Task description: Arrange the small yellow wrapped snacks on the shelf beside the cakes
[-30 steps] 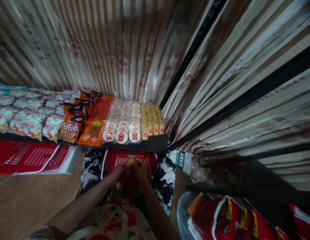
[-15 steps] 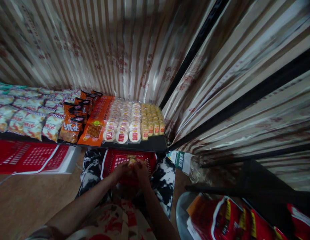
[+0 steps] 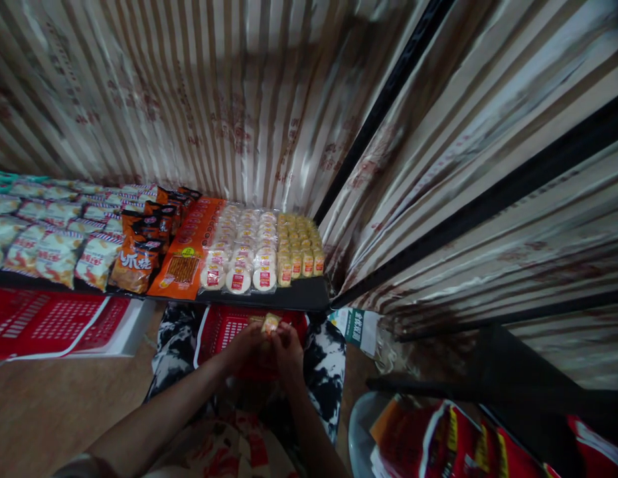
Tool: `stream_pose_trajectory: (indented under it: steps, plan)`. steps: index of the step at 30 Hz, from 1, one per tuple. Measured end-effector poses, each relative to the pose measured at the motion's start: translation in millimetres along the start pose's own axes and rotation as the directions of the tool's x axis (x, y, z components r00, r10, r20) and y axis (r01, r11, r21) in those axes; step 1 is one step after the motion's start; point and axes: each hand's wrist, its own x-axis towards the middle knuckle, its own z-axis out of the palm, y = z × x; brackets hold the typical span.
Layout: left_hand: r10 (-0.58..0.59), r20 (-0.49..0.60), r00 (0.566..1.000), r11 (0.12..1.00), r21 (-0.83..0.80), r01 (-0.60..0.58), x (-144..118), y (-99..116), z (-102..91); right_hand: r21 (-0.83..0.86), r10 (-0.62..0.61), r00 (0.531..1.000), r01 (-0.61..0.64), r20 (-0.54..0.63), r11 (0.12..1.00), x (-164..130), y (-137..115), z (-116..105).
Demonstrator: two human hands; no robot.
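Over a red plastic basket (image 3: 216, 332) on the lap, my left hand (image 3: 246, 342) and my right hand (image 3: 287, 342) meet around a small yellow snack packet (image 3: 271, 323). Both hands have their fingers closed on it. The packet resembles the yellow packets (image 3: 301, 249) stacked at the shelf's right end. A second yellowish packet seems to lie just behind my left fingers, partly hidden. Beside the yellow stack stand rows of round white wrapped crackers (image 3: 237, 280) with red labels.
A black shelf (image 3: 289, 297) crosses in front, holding an orange bag (image 3: 182, 259), brown-orange snack bags (image 3: 137, 262) and white snack bags (image 3: 57, 255). Another red basket (image 3: 50, 325) sits left. Right are a tub (image 3: 361, 425) with red packages (image 3: 418, 438) and black poles (image 3: 438, 229) before striped curtains.
The view has shifted slightly, so the shelf sits a little lower and further left. The packet now shows more upright between my hands, and my right fingers have shifted along it.
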Motion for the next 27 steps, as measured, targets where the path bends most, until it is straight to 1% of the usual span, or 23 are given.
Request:
stream_pose_trajectory:
  steps: [5,9,13,16,19,21,23,25,27]
  plan:
    - [0.009,-0.062,0.998,1.000,0.018,-0.008,3.1,5.5,8.9,-0.063,-0.051,0.995,0.057,0.083,0.996,4.6,5.4,-7.3]
    - [0.024,-0.031,0.999,1.000,0.019,-0.023,7.5,5.8,11.5,-0.091,-0.051,0.994,0.060,0.101,0.994,9.7,10.3,-10.8]
    - [0.054,-0.050,0.997,0.996,0.069,-0.051,13.9,7.1,14.4,-0.064,-0.065,0.995,0.070,0.080,0.995,14.0,5.4,-13.9]
    - [0.089,-0.070,0.994,0.987,0.141,-0.078,21.0,8.8,17.5,-0.088,-0.073,0.996,0.077,0.052,0.993,15.9,-3.7,-15.5]
    - [0.110,-0.162,0.981,0.972,0.225,-0.071,29.7,8.1,19.4,-0.095,-0.080,0.997,0.082,0.023,0.992,17.1,-12.5,-16.3]
    - [0.128,-0.248,0.960,0.963,0.264,-0.061,34.8,5.7,19.8,-0.097,-0.082,0.997,0.082,0.003,0.992,18.1,-16.1,-16.8]
    - [0.148,-0.306,0.940,0.954,0.295,-0.055,37.9,3.4,20.5,-0.102,-0.078,0.997,0.078,-0.001,0.992,19.8,-17.3,-17.7]
    - [0.172,-0.313,0.934,0.943,0.327,-0.064,38.6,2.9,22.4,-0.100,-0.082,0.997,0.082,0.003,0.992,22.1,-16.7,-18.9]
    - [0.191,-0.292,0.937,0.930,0.360,-0.077,37.4,5.2,25.7,-0.091,-0.100,0.995,0.100,0.005,0.991,25.1,-15.2,-20.5]
